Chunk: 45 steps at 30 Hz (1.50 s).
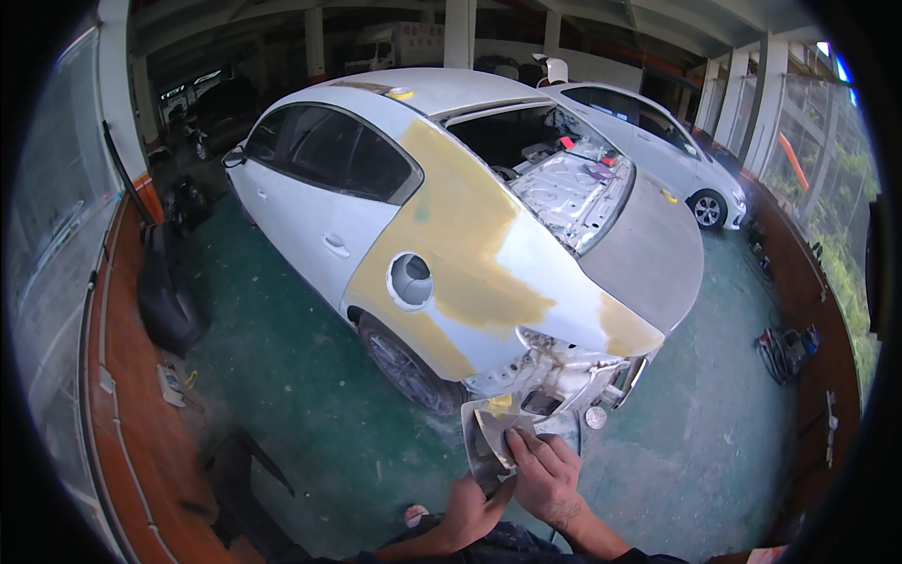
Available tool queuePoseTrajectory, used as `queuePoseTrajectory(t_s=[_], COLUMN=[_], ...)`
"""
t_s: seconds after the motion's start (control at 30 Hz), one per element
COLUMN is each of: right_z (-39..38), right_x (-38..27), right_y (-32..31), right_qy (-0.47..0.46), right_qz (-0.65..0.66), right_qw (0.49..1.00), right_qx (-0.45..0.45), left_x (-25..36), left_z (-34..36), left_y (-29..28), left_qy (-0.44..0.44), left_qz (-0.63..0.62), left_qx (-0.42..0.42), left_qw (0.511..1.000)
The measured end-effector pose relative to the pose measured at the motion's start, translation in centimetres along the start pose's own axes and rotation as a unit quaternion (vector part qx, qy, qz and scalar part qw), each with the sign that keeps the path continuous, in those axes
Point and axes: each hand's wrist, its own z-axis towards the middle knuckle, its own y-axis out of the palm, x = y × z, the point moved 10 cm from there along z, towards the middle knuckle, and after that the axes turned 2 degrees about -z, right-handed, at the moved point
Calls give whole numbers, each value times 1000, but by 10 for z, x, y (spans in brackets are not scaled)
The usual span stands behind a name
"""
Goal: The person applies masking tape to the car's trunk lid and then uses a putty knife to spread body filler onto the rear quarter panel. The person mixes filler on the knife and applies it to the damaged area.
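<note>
In front of the car's rear corner, my left hand (474,510) grips the lower edge of a grey mixing board (477,461). My right hand (549,476) is closed on a thin, flat putty spreader (495,434), which lies over or against the board. A dab of yellow putty (501,400) shows at the top of the board. The fingertips of both hands are partly hidden behind the sheets. Beyond them stands a white car (498,235) with dull yellow filler patches (460,244) on its rear quarter panel, around the open round fuel-filler hole (411,280).
The rear wheel (406,362) and the bare tail-light opening (545,365) are just ahead. A second white car (648,141) is parked behind. Black bumper parts (167,291) lean along the left wall. Tools (787,354) lie on the green floor (705,404) at right.
</note>
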Motion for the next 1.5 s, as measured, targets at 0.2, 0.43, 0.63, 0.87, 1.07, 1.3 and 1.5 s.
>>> queuePoseTrajectory(t_s=[0.2, 0.43, 0.63, 0.87, 1.07, 1.3, 1.5], right_z=[-4, -19, 9, 16, 6, 11, 2], right_x=[8, 82, 57, 59, 13, 43, 75], right_y=[-11, -27, -25, -68, -31, -55, -37], right_qy=[-16, 261, 58, 97, 10, 88, 236], right_qz=[162, 496, 331, 27, -4, 192, 553], right_qw=[986, 808, 939, 992, 997, 975, 786], right_qx=[-43, 181, -74, 79, 71, 69, 143], left_x=[10, -45, -30, 3, 20, 48, -25], left_z=[3, -45, -41, -4, 9, 21, -40], left_y=[-18, 59, 61, 32, 18, -9, 69], left_qy=[-55, -183, -133, -153, -38, 13, -204], left_qz=[17, -412, -403, -273, 35, -48, -479], left_qx=[-13, -257, -302, -128, -15, 41, -245], left_qw=[998, 855, 854, 941, 999, 998, 818])
